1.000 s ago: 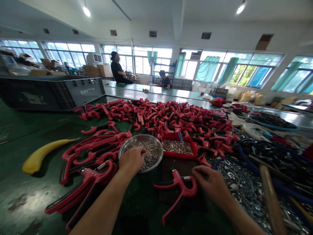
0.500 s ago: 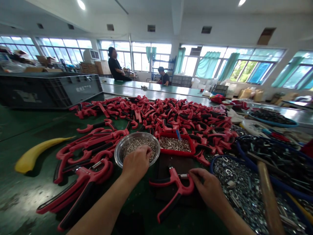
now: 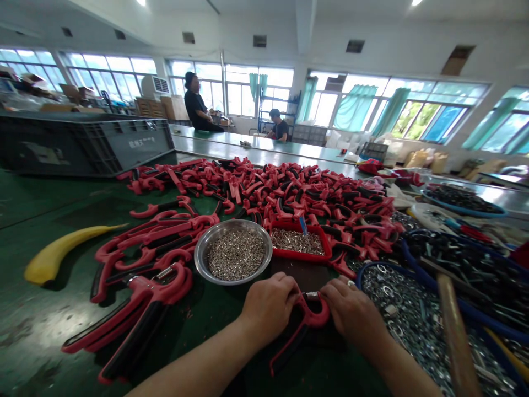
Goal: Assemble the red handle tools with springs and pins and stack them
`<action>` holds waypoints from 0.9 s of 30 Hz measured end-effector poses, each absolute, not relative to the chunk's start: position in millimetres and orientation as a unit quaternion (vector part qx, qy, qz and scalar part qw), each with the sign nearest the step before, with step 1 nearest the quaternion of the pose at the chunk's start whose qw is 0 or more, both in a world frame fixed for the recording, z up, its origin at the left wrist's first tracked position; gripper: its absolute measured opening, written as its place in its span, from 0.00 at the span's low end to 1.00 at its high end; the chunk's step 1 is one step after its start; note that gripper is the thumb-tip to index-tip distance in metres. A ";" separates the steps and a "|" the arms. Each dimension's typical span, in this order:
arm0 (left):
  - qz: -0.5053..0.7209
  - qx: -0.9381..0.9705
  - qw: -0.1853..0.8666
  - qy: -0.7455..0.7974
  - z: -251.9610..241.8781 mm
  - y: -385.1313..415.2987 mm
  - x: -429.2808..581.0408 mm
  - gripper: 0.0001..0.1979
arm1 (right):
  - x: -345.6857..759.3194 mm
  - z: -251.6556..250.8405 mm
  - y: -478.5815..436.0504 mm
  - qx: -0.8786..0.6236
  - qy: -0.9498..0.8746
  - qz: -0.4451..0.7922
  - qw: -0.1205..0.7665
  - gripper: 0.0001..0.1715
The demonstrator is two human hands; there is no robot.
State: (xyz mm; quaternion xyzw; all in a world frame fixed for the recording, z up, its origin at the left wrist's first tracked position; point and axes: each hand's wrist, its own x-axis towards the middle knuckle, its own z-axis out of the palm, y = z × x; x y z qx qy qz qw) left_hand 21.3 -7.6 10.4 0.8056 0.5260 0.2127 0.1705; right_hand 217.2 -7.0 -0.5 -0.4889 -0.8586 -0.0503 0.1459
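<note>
Green worktop point(image 3: 31, 204), red tool point(image 3: 311, 320) between left grip point(image 3: 270, 306) and right grip point(image 3: 353, 309), unclear whether grasping

Your left hand point(image 3: 270, 306) and right hand point(image 3: 353, 309) touch one red-black grip point(image 3: 317, 320) on the counter point(image 3: 219, 306); beyond the left stands a metal bowl point(image 3: 201, 257), beyond both a red tray point(image 3: 306, 257).

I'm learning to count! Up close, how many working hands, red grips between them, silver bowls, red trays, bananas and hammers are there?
Hands: 2 (left hand, right hand)
Grip between them: 1
Bowl: 1
Tray: 1
Banana: 1
Hammer: 1
Total: 7
</note>
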 end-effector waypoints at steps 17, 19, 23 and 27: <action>0.350 0.663 0.515 0.416 17.2 -4.9 23.4 0.11 | 206.9 14.8 -28.4 -0.504 -0.753 0.184 0.382 0.15; 0.344 0.587 0.619 0.392 19.3 -5.2 25.4 0.14 | 193.1 20.5 -26.6 -0.470 -0.734 0.246 0.423 0.12; 0.333 0.436 0.745 0.380 18.7 -6.9 27.5 0.18 | 181.4 24.9 -21.2 -0.461 -0.700 0.318 0.443 0.09; 0.344 0.374 0.783 0.360 16.2 -8.6 30.4 0.20 | 181.7 23.1 -22.6 -0.461 -0.717 0.262 0.452 0.07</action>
